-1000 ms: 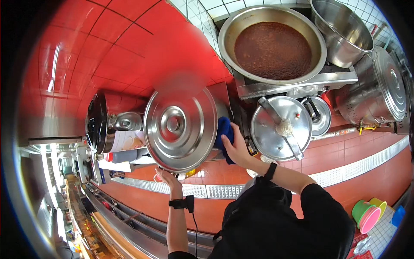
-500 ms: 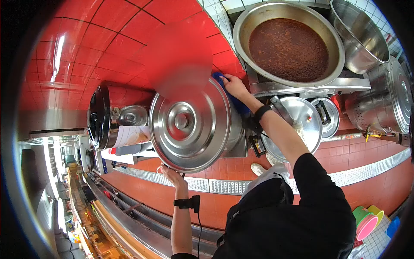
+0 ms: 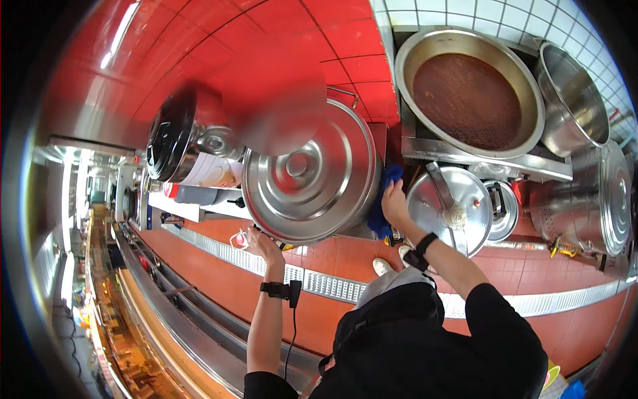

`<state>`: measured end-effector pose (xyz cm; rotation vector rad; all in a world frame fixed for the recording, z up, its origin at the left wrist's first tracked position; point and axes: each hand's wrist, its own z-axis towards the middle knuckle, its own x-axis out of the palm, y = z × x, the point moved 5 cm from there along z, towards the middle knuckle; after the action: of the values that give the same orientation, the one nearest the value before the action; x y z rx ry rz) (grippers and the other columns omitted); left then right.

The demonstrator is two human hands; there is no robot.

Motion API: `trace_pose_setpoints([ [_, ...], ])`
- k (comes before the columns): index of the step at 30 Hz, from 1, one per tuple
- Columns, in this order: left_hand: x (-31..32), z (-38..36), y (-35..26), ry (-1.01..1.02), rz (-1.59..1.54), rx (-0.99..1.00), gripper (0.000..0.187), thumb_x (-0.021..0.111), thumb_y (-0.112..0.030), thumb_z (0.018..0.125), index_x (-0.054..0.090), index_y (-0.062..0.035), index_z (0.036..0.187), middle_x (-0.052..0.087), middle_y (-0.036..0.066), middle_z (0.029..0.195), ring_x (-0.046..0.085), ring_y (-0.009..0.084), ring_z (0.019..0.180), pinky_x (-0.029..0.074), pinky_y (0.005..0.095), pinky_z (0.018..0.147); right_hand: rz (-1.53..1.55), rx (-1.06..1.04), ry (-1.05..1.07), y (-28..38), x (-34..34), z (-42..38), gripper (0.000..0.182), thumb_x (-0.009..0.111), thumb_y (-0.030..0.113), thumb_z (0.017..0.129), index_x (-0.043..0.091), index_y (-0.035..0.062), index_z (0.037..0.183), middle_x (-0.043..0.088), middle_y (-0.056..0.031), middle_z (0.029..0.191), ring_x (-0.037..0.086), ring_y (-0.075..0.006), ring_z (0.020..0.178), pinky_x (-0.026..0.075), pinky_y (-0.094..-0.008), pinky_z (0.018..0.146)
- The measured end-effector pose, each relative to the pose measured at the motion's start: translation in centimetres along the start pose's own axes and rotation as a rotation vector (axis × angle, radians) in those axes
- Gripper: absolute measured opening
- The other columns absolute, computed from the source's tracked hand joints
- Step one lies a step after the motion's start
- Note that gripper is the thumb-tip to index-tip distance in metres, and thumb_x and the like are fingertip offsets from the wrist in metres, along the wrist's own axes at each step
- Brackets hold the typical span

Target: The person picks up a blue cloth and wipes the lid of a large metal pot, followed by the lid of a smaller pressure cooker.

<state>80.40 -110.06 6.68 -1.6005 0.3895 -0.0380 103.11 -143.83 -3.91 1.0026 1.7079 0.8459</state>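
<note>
A large steel pot with a domed lid (image 3: 312,173) stands in the middle of the view. Against the pot's right side, my right hand (image 3: 397,205) is closed on a blue cloth (image 3: 381,216). My left hand (image 3: 261,243) is at the pot's lower left rim, beside a dark handle. Its fingers are bent around a small white and red thing (image 3: 238,240), too small to name. A wide basin of red-brown sauce (image 3: 465,100) sits at the upper right.
Right of the pot are a pressure cooker lid (image 3: 425,199), a smaller lidded pot (image 3: 508,211), a deep steel bowl (image 3: 571,93) and a tall lidded pot (image 3: 585,199). A black-lidded container (image 3: 174,136) stands at left. A floor drain (image 3: 332,286) crosses the red tiles.
My right hand and the blue cloth have moved down along the pot's side, nearer my body. My left hand remains by the lower rim. The whole view has shifted and turned slightly.
</note>
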Motion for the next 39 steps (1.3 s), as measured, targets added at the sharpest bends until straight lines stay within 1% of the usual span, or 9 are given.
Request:
trace_pose_setpoints([
  [4,-0.2,-0.3,-0.2,0.029,0.117,0.071,0.043,0.033,-0.036,0.108,0.053,0.0019,0.103,0.055,0.012,0.098,0.053,0.0242,0.088,0.044,0.0392,0.082,-0.052,-0.01,0.204,-1.3,1.3,-7.1,0.043,0.033,0.033,0.105,0.038,-0.0065,0.12,0.062,-0.0412,0.099,0.061,-0.0582,0.091,0.049,-0.0627,0.082],
  [6,0.7,-2.0,-2.6,-0.198,0.274,0.084,0.047,0.035,-0.043,0.105,0.055,-0.001,0.11,0.06,0.011,0.096,0.059,0.0208,0.087,0.048,0.0372,0.08,-0.115,-0.084,0.443,-1.9,2.4,-9.8,0.044,0.038,0.033,0.105,0.045,-0.0073,0.12,0.063,-0.0386,0.104,0.062,-0.0551,0.095,0.049,-0.0589,0.084],
  [9,1.7,-3.6,-5.2,-0.148,0.267,0.127,0.044,0.041,-0.037,0.104,0.049,0.0035,0.12,0.057,0.016,0.105,0.056,0.0258,0.094,0.044,0.0394,0.089,-0.044,-0.205,0.767,0.9,1.8,-12.8,0.042,0.052,0.037,0.101,0.062,-0.0012,0.116,0.067,-0.0258,0.111,0.065,-0.0405,0.105,0.05,-0.0438,0.089],
  [14,2.2,-3.6,-5.9,-0.053,0.336,0.355,0.054,0.044,-0.033,0.104,0.038,0.0076,0.139,0.047,0.027,0.126,0.048,0.0367,0.116,0.037,0.0455,0.102,-0.119,-0.447,1.112,10.2,-4.7,-12.7,0.04,0.058,0.034,0.099,0.062,0.0019,0.124,0.069,-0.0189,0.11,0.066,-0.0281,0.105,0.048,-0.0358,0.093],
  [22,2.2,-1.8,-8.6,0.178,0.461,0.625,0.053,0.057,-0.02,0.091,0.046,0.0049,0.137,0.044,0.029,0.135,0.043,0.0451,0.127,0.035,0.0495,0.108,-0.111,-0.652,0.527,26.6,-6.5,-10.3,0.044,0.065,0.022,0.097,0.057,0.0022,0.136,0.067,-0.0119,0.121,0.064,-0.0207,0.106,0.048,-0.0316,0.096],
  [24,2.0,-1.0,-8.9,0.223,0.457,0.641,0.054,0.057,-0.018,0.09,0.047,0.0044,0.137,0.046,0.028,0.133,0.042,0.0454,0.128,0.035,0.0512,0.108,-0.543,-1.019,0.543,25.9,-2.6,-10.1,0.05,0.069,0.019,0.09,0.057,0.0118,0.138,0.066,-0.0177,0.117,0.064,-0.0331,0.106,0.051,-0.0385,0.094],
  [26,2.4,-0.5,-8.4,0.197,0.466,0.729,0.055,0.056,-0.02,0.09,0.047,0.0028,0.14,0.047,0.027,0.134,0.043,0.0438,0.127,0.035,0.0495,0.108,-0.681,-0.863,0.555,26.6,-0.7,-12.1,0.053,0.071,0.017,0.086,0.059,0.0189,0.137,0.065,-0.0175,0.108,0.063,-0.0372,0.104,0.051,-0.0417,0.092],
  [30,2.9,-0.6,-8.1,0.208,0.357,0.707,0.055,0.057,-0.013,0.088,0.045,0.0066,0.138,0.045,0.029,0.135,0.04,0.0466,0.131,0.033,0.0532,0.11,-0.779,-0.808,0.823,26.0,4.0,-15.5,0.052,0.071,0.016,0.084,0.062,0.0263,0.134,0.059,-0.0139,0.103,0.062,-0.0351,0.096,0.051,-0.0425,0.086],
  [39,3.4,-0.2,-7.3,0.243,0.247,0.605,0.048,0.057,-0.009,0.092,0.048,0.0047,0.137,0.046,0.023,0.141,0.041,0.0433,0.133,0.034,0.0498,0.11,-0.888,-1.062,0.556,30.3,12.5,-13.4,0.044,0.067,0.016,0.079,0.069,0.0268,0.121,0.061,-0.013,0.098,0.066,-0.0346,0.087,0.055,-0.0467,0.069],
])
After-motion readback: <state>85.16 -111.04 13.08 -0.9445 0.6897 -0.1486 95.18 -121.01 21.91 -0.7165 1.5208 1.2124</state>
